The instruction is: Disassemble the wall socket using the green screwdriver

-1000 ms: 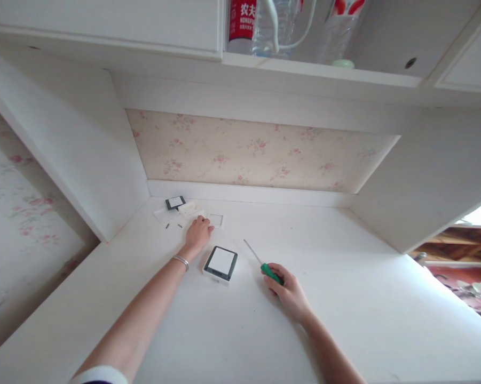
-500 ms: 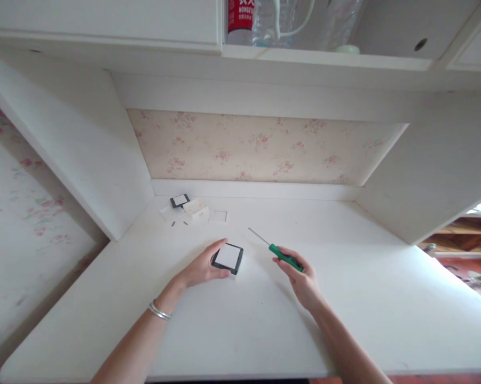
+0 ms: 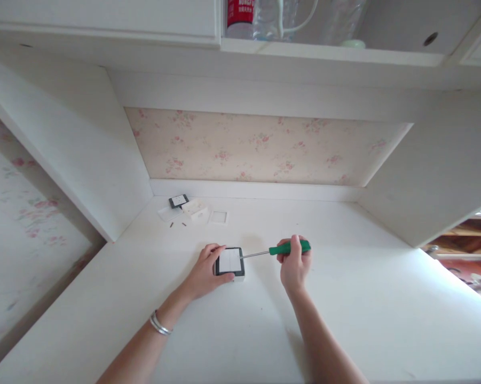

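My left hand (image 3: 206,272) grips a square wall switch (image 3: 229,260) by its left side, thumb at the near edge and fingers at the far edge. The switch has a white face inside a dark frame, and it lies on the white desk. In my right hand (image 3: 294,264) is a screwdriver (image 3: 288,247) with a green handle, held closed around the grip. Its metal shaft points left, and the tip is at the right part of the switch's white face. Whether the tip presses on the face or sits at its edge, I cannot tell.
At the back left of the desk (image 3: 176,330) lie a second dark-framed switch (image 3: 179,200), a white box-like part (image 3: 195,209), a white square frame (image 3: 218,216) and two small screws (image 3: 178,224). Overhead, a cabinet shelf (image 3: 328,52) holds bottles (image 3: 240,21).
My right hand has turned and brought the screwdriver left, so its tip now meets the switch. The switch has been turned slightly in my left hand.
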### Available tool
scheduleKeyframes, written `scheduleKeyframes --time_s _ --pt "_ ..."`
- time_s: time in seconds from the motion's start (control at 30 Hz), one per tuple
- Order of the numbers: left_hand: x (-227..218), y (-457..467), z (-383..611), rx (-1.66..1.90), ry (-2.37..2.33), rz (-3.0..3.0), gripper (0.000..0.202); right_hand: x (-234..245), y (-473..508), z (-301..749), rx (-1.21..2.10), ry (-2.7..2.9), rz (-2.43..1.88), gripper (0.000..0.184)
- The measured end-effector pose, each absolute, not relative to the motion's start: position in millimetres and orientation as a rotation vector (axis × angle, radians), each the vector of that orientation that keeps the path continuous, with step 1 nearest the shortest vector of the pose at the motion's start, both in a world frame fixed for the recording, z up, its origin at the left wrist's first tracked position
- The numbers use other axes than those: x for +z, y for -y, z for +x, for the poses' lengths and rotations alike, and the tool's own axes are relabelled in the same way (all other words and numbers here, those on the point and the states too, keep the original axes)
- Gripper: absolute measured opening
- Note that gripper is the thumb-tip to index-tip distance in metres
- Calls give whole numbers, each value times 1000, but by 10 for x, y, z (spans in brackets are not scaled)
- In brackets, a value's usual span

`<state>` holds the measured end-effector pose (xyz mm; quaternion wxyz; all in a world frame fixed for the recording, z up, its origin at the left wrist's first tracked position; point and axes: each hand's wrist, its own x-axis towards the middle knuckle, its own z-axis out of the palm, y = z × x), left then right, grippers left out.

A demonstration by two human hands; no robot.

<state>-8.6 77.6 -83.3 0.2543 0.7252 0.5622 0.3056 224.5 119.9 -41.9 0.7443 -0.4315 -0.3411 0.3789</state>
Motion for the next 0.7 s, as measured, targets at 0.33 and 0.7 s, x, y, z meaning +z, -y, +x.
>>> scheduleKeyframes --time_s 0.33,0.7 --pt "-784 -782 -30 878 -1558 1973 58 -347 -1020 2233 720 951 -1007 24" --pt "-815 -820 -11 925 -1536 2058 58 199 -1071 1890 438 1574 -1270 26"
